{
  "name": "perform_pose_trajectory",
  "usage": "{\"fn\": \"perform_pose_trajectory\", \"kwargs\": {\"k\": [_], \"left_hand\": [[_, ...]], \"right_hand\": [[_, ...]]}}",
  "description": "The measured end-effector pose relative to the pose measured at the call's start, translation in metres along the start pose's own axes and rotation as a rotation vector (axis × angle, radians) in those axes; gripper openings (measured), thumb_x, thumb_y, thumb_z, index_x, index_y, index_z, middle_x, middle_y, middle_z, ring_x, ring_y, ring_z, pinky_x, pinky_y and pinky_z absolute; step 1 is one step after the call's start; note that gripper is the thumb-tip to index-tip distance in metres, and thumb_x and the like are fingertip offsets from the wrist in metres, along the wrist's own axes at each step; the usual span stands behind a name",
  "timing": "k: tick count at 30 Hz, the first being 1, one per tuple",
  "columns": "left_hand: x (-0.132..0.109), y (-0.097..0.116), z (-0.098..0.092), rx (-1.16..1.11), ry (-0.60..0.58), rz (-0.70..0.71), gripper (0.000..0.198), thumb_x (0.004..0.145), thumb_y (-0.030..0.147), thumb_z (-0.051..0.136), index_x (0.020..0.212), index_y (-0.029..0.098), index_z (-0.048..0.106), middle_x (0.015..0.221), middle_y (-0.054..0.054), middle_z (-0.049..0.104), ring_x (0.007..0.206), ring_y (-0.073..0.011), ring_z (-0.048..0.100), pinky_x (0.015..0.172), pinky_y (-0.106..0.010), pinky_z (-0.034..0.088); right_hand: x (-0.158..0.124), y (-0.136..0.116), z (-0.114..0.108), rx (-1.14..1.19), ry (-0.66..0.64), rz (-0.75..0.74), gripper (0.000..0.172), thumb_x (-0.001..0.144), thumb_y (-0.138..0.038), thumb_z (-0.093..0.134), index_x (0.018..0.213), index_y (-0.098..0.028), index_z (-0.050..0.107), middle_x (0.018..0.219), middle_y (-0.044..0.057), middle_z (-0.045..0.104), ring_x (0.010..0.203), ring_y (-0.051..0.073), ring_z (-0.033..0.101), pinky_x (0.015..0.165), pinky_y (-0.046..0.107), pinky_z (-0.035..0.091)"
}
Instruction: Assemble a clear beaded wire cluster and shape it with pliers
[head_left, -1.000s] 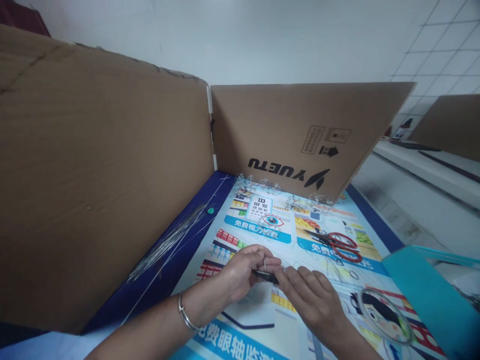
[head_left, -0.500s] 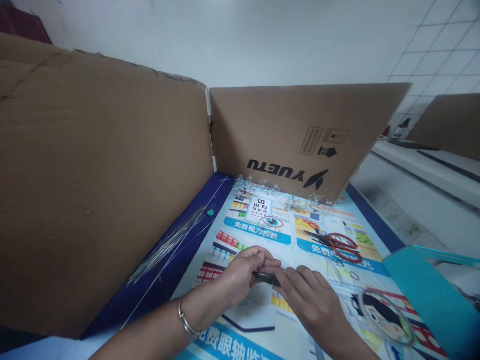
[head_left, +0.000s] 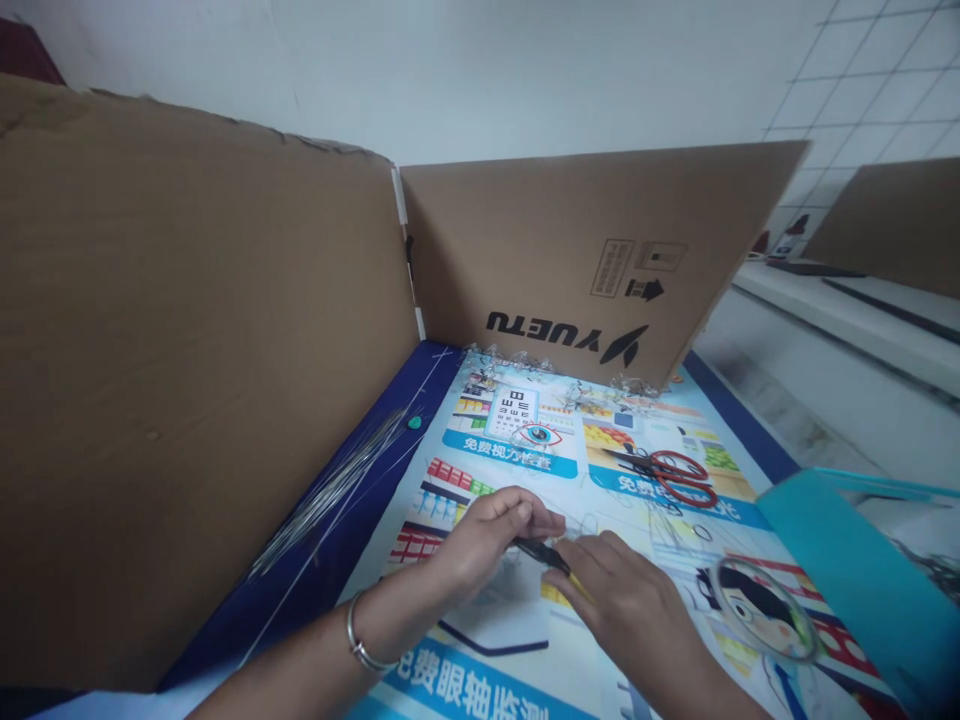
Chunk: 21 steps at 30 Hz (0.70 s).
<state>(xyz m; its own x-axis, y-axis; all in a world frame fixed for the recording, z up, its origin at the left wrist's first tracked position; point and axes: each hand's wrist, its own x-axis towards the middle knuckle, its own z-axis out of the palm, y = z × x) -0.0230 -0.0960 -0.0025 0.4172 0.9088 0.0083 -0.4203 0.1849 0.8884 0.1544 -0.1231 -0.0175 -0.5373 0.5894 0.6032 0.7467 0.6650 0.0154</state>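
Near the front middle of the poster, my right hand (head_left: pixel 626 590) is closed round a pair of pliers (head_left: pixel 538 552). Dark jaws point left, and a bit of yellow handle shows under the fingers. The tips reach the fingers of my left hand (head_left: pixel 484 540), which is held in a pinch. Whatever lies in that pinch is too small to make out. A metal bangle (head_left: pixel 360 635) circles my left wrist. Beyond my right hand lie red-handled scissors (head_left: pixel 679 478), beside thin wire pieces and a small ring (head_left: pixel 702 533).
Tall cardboard panels (head_left: pixel 525 250) stand at the left and back. A bundle of thin wires (head_left: pixel 330 490) and a green bit (head_left: pixel 414 423) lie on the blue strip. Clear wiry pieces (head_left: pixel 517 358) line the back. At right are a clear round hoop (head_left: pixel 814 640) and a teal box (head_left: pixel 817 560).
My right hand has drawn slightly away from my left, so more of the pliers and some yellow handle now show. The left pinch holds its shape. The whole view has shifted slightly.
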Motion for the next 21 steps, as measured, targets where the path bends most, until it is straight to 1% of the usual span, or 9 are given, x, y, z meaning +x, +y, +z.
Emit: {"fn": "perform_pose_trajectory", "kwargs": {"k": [4, 7, 11, 14, 16, 18, 21], "left_hand": [[-0.001, -0.001, -0.002, 0.088, -0.037, 0.024, 0.026, 0.085, 0.036, 0.057, 0.086, 0.011, 0.063, 0.095, -0.013, 0.068, 0.094, -0.0235, 0.063, 0.090, -0.037, 0.044], [-0.002, -0.001, -0.003, 0.171, -0.071, 0.047, 0.030, 0.087, 0.038, 0.053, 0.089, 0.011, 0.064, 0.099, -0.014, 0.067, 0.096, -0.0235, 0.062, 0.090, -0.036, 0.044], [-0.002, 0.000, -0.003, 0.233, -0.093, 0.061, 0.030, 0.088, 0.038, 0.051, 0.088, 0.010, 0.063, 0.096, -0.013, 0.068, 0.094, -0.0222, 0.062, 0.088, -0.036, 0.045], [-0.003, 0.001, 0.000, 0.267, -0.098, 0.054, 0.029, 0.089, 0.036, 0.049, 0.086, 0.010, 0.063, 0.094, -0.013, 0.068, 0.093, -0.0220, 0.062, 0.088, -0.036, 0.045], [-0.004, 0.003, 0.000, 0.293, -0.095, 0.049, 0.028, 0.090, 0.034, 0.047, 0.088, 0.011, 0.063, 0.095, -0.012, 0.067, 0.094, -0.0218, 0.062, 0.089, -0.036, 0.045], [-0.005, 0.006, -0.001, 0.340, -0.062, 0.054, 0.027, 0.091, 0.033, 0.045, 0.092, 0.012, 0.063, 0.098, -0.012, 0.066, 0.097, -0.0215, 0.061, 0.090, -0.036, 0.044], [-0.007, 0.012, -0.005, 0.377, 0.062, 0.097, 0.025, 0.093, 0.030, 0.044, 0.094, 0.013, 0.062, 0.101, -0.011, 0.066, 0.100, -0.0213, 0.060, 0.093, -0.036, 0.042]], "right_hand": [[-0.001, 0.000, -0.003, 0.054, -0.035, 0.063, 0.031, 0.093, -0.039, 0.039, 0.088, -0.019, 0.063, 0.073, 0.005, 0.065, 0.067, 0.016, 0.059, 0.059, 0.027, 0.043], [-0.002, 0.001, -0.004, 0.097, -0.127, 0.122, 0.034, 0.093, -0.042, 0.038, 0.089, -0.020, 0.064, 0.074, 0.004, 0.066, 0.069, 0.016, 0.061, 0.061, 0.027, 0.046], [-0.002, 0.005, -0.004, 0.148, -0.333, 0.218, 0.024, 0.088, -0.039, 0.048, 0.097, -0.023, 0.064, 0.084, 0.004, 0.068, 0.076, 0.020, 0.064, 0.064, 0.030, 0.049], [0.000, 0.005, -0.006, 0.186, -0.412, 0.256, 0.019, 0.086, -0.035, 0.053, 0.099, -0.024, 0.063, 0.087, 0.003, 0.068, 0.078, 0.021, 0.063, 0.064, 0.032, 0.050], [0.002, 0.004, -0.009, 0.222, -0.433, 0.269, 0.019, 0.085, -0.034, 0.054, 0.099, -0.024, 0.062, 0.087, 0.003, 0.066, 0.080, 0.021, 0.061, 0.066, 0.033, 0.049], [0.001, 0.005, -0.014, 0.278, -0.421, 0.260, 0.020, 0.085, -0.035, 0.054, 0.101, -0.024, 0.060, 0.090, 0.004, 0.065, 0.085, 0.022, 0.059, 0.071, 0.034, 0.048], [-0.008, 0.011, -0.018, 0.363, -0.378, 0.259, 0.023, 0.086, -0.038, 0.053, 0.103, -0.023, 0.058, 0.097, 0.006, 0.063, 0.091, 0.021, 0.056, 0.078, 0.035, 0.046]]}}
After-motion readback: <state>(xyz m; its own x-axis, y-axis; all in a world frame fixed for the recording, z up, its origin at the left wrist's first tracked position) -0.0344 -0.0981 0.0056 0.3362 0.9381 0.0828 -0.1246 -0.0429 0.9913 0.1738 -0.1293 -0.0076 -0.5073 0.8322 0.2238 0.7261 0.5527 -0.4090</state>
